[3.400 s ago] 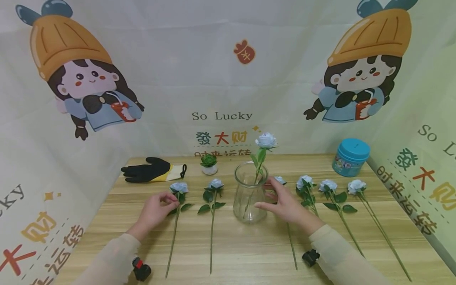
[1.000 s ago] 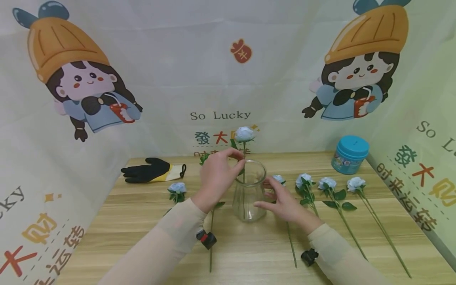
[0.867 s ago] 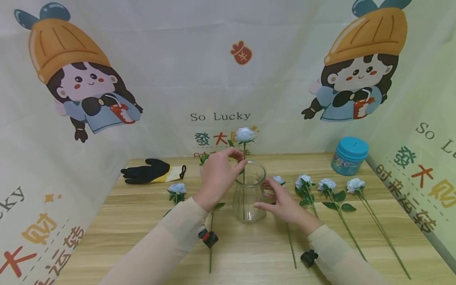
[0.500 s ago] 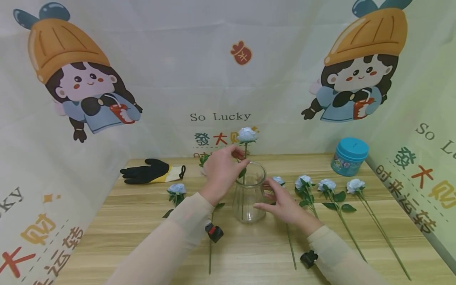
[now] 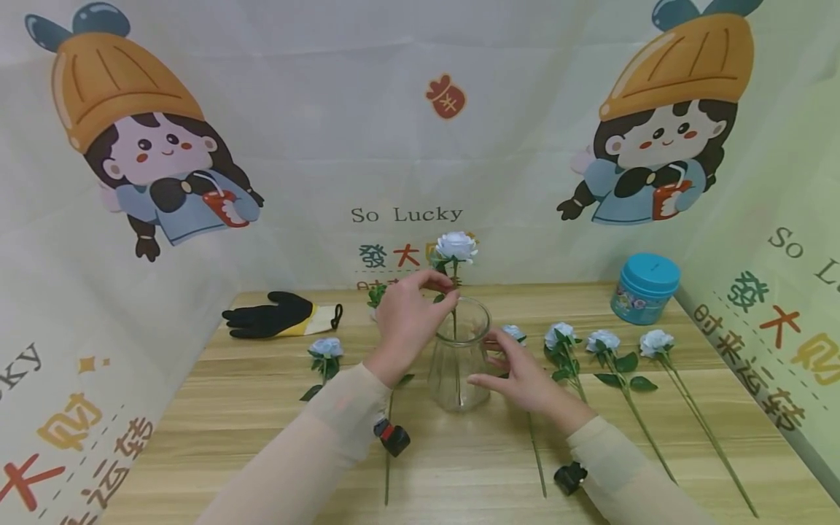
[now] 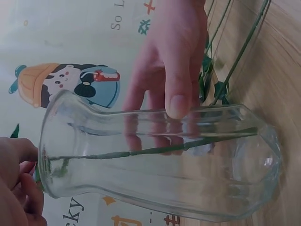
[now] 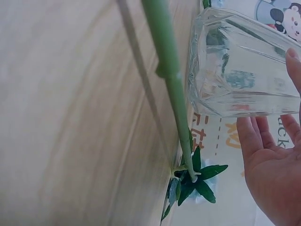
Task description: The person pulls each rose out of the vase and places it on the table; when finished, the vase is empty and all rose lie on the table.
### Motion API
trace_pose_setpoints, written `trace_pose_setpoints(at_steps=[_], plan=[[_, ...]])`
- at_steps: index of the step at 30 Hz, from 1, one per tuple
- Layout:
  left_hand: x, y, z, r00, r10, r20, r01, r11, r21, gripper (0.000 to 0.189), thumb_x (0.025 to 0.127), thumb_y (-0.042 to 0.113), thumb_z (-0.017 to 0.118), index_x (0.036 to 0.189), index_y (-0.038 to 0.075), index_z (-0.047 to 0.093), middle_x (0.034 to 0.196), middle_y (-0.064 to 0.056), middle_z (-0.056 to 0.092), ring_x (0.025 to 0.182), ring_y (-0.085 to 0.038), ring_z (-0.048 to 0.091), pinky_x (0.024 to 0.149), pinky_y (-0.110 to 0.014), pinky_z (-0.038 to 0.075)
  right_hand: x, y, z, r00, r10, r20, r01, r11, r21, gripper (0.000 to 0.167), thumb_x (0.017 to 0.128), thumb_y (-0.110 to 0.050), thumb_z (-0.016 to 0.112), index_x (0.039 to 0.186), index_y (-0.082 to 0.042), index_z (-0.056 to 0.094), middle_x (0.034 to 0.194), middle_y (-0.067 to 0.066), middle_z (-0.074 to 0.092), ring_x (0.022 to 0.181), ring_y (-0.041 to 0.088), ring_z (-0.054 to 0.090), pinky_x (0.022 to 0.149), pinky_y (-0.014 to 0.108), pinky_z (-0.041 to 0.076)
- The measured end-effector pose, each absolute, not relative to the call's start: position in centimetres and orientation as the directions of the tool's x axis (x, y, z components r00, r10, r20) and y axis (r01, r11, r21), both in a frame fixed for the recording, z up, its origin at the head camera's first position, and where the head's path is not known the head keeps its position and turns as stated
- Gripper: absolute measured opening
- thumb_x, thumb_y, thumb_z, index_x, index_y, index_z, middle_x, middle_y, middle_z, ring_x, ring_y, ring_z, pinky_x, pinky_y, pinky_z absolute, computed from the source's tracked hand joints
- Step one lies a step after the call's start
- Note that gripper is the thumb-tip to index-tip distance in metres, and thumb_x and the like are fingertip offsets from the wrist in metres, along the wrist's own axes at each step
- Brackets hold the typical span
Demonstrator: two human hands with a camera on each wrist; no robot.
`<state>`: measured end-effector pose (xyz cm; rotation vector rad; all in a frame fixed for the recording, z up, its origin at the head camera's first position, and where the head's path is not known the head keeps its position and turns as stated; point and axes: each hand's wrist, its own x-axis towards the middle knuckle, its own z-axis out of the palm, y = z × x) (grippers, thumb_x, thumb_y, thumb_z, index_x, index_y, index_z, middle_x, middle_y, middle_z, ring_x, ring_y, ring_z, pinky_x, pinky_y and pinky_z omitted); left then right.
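In the head view my left hand (image 5: 413,313) pinches the stem of a pale blue artificial rose (image 5: 456,248) just above the mouth of a clear glass vase (image 5: 453,379). The rose stands nearly upright, its stem reaching down inside the glass. My right hand (image 5: 528,375) holds the vase from its right side. In the left wrist view the right thumb presses the vase (image 6: 155,186), and the other fingers show behind the glass. The right wrist view has the vase (image 7: 244,89) beside the right palm; the flower head is out of sight there.
Roses lie on the wooden table: one at far left (image 5: 327,348), a mostly covered one under the left arm, and several at right, including the outermost rose (image 5: 656,343). Behind stand a black glove (image 5: 269,317), a small potted plant (image 5: 377,295) and a blue tub (image 5: 646,288).
My left hand has moved from the far-left rose to the stem in the vase. That rose leaned right before and now stands more upright; its lower stem has shifted right. The right hand stays put.
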<state>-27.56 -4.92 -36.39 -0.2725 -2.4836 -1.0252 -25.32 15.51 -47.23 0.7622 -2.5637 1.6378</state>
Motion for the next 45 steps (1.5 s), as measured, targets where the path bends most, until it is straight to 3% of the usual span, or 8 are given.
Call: trace_pose_setpoints(at_steps=[4,8,11,17,20,28,40,45], plan=[[-27.2,-5.0,-36.3,-0.865,0.009,0.502,0.395,0.631,0.668,0.010,0.090,0.035,0.080,0.097,0.030,0.078,0.094,0.015,0.078,0.071,-0.005,0.065,0.043,-0.023,0.035,-25.3,15.6,-47.2,-0.885,-0.394,0.248,-0.391,0.340,-0.856,0.069,0.091,-0.015,0.081,0.150,-0.011,0.044,0.148,0.015,0.051,0.140,0.037,0.049,0.113,0.041,0.052],[-26.8,-5.2,-35.9,-0.842,0.008,0.540,0.443,0.582,0.683,0.008,0.091,0.031,0.079,0.097,0.026,0.078,0.095,0.012,0.079,0.055,-0.004,0.056,0.038,-0.021,0.032,-25.3,15.6,-47.2,-0.885,-0.395,0.246,-0.389,0.338,-0.857,0.070,0.091,-0.018,0.081,0.150,-0.013,0.043,0.149,0.015,0.050,0.141,0.037,0.049,0.113,0.041,0.052],[-26.7,-5.4,-35.4,-0.828,0.014,0.561,0.476,0.547,0.689,0.007,0.091,0.029,0.079,0.097,0.025,0.079,0.095,0.010,0.079,0.050,-0.007,0.052,0.040,-0.020,0.038,-25.3,15.6,-47.2,-0.883,-0.395,0.252,-0.394,0.334,-0.856,0.071,0.090,-0.016,0.081,0.150,-0.012,0.043,0.149,0.016,0.050,0.140,0.038,0.049,0.113,0.042,0.052],[-26.8,-5.9,-34.2,-0.795,0.018,0.606,0.542,0.469,0.697,0.005,0.092,0.025,0.079,0.096,0.021,0.079,0.094,0.007,0.079,0.063,-0.012,0.063,0.053,-0.019,0.049,-25.3,15.5,-47.5,-0.872,-0.402,0.278,-0.420,0.327,-0.847,0.072,0.090,-0.019,0.082,0.150,-0.009,0.043,0.148,0.018,0.051,0.139,0.040,0.050,0.112,0.044,0.053],[-26.8,-6.2,-33.3,-0.779,0.008,0.627,0.565,0.441,0.697,0.005,0.092,0.022,0.078,0.096,0.018,0.079,0.096,0.005,0.079,0.067,-0.013,0.065,0.053,-0.017,0.049,-25.4,15.5,-47.5,-0.870,-0.404,0.283,-0.425,0.323,-0.845,0.072,0.090,-0.019,0.082,0.150,-0.009,0.044,0.148,0.019,0.051,0.138,0.041,0.050,0.112,0.045,0.053],[-26.3,-6.9,-30.0,-0.740,-0.028,0.672,0.635,0.303,0.711,0.007,0.092,0.016,0.078,0.097,0.012,0.078,0.101,0.001,0.078,0.043,-0.007,0.046,0.039,-0.018,0.039,-25.3,15.5,-47.2,-0.881,-0.398,0.256,-0.398,0.329,-0.857,0.068,0.090,-0.017,0.082,0.147,-0.010,0.046,0.147,0.016,0.051,0.140,0.038,0.049,0.113,0.041,0.052],[-25.2,-8.6,-26.0,-0.646,-0.065,0.760,0.741,0.186,0.646,0.012,0.093,0.012,0.077,0.102,0.005,0.074,0.099,-0.003,0.072,0.037,-0.009,0.035,0.034,-0.021,0.029,-25.5,15.6,-47.5,-0.878,-0.401,0.259,-0.408,0.346,-0.845,0.072,0.090,-0.021,0.082,0.149,-0.008,0.044,0.147,0.020,0.051,0.137,0.040,0.051,0.112,0.043,0.053],[-24.7,-9.8,-25.1,-0.642,-0.086,0.761,0.740,0.188,0.646,0.014,0.094,0.013,0.076,0.104,0.004,0.073,0.099,0.000,0.071,0.038,-0.010,0.035,0.035,-0.021,0.028,-25.5,15.6,-47.4,-0.877,-0.404,0.259,-0.409,0.349,-0.843,0.072,0.090,-0.022,0.082,0.149,-0.009,0.044,0.147,0.019,0.051,0.137,0.040,0.051,0.112,0.042,0.053]])
